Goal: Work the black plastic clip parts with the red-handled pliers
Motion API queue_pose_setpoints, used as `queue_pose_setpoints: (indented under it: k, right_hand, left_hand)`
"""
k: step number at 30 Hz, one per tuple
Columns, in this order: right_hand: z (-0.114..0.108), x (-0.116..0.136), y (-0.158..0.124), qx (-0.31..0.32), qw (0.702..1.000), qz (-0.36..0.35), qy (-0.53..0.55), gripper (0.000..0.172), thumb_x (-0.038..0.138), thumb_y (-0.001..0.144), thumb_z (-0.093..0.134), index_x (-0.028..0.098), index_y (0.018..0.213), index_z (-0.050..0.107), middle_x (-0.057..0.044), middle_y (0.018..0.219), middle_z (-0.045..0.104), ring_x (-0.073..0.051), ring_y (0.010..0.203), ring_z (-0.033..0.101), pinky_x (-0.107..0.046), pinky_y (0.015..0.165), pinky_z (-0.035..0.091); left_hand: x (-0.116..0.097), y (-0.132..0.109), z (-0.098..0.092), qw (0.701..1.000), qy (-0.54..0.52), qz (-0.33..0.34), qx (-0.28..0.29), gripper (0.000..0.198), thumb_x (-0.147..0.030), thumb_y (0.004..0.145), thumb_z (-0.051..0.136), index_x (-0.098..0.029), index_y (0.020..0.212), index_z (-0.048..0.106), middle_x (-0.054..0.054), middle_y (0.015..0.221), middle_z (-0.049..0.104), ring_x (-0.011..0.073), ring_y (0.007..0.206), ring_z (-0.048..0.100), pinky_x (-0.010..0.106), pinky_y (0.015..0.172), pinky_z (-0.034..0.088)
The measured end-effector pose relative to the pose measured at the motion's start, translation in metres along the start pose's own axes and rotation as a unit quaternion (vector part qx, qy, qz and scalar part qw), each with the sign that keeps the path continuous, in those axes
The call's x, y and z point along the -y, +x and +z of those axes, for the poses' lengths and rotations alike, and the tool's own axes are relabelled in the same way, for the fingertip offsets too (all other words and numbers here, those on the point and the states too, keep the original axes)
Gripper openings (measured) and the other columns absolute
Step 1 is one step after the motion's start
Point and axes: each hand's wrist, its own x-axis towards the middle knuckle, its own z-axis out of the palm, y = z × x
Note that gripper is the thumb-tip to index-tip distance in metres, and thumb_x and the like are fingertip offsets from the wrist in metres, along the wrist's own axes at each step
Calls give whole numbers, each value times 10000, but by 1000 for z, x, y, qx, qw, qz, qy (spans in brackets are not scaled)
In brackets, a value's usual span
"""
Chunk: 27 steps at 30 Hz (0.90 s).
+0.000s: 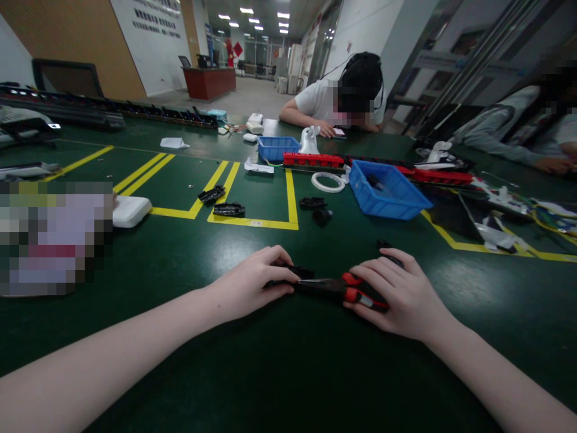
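Note:
My right hand [401, 291] is closed around the red and black handles of a pair of long-nose pliers [327, 287]. The jaws point left and reach the fingertips of my left hand [259, 282]. Those fingers pinch a small black part [302, 272], mostly hidden behind them; its exact kind I cannot make out. Both hands are low over the green table. Beyond them lie several black plastic pieces, among them one by the yellow tape [229, 209], another farther right [312, 202] and a round black piece [321, 216].
A blue bin [387, 195] with dark parts inside stands ahead to the right, beside a white tape roll [327, 182]. Behind are a smaller blue bin [278, 146] and red strips [313, 160]. A white box [130, 211] lies left. Two people sit across the table.

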Motion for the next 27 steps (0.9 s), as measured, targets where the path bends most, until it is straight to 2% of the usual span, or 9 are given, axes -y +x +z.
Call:
queue_pose_setpoints:
  k: [7, 14, 27]
  right_hand:
    - [-4, 6, 3, 5, 1000, 4, -1, 293, 403, 846, 618, 170, 1025, 604, -76, 878, 701, -210, 779, 647, -434, 879, 415]
    - [-5, -7, -3, 10, 1000, -10, -10, 291, 396, 828, 642, 179, 1021, 622, -71, 877, 701, -216, 773, 643, -435, 854, 418]
    - [0, 2, -1, -29, 999, -14, -9, 386, 402, 821, 660, 160, 1115, 595, -112, 987, 709, -255, 891, 651, -456, 882, 430]
  left_hand:
    - [0, 1, -1, 1000, -1, -2, 4, 231, -123, 892, 616, -210, 1092, 691, 69, 1145, 552, 207, 1050, 560, 377, 889, 519]
    - [-1, 1, -2, 1000, -11, 4, 5, 238, -117, 895, 608, -207, 1102, 686, 73, 1148, 556, 199, 1043, 581, 366, 880, 534]
    - [-3, -2, -3, 999, 25, -12, 19, 283, -140, 920, 588, -238, 1170, 675, 71, 1201, 525, 207, 1095, 545, 367, 906, 519]
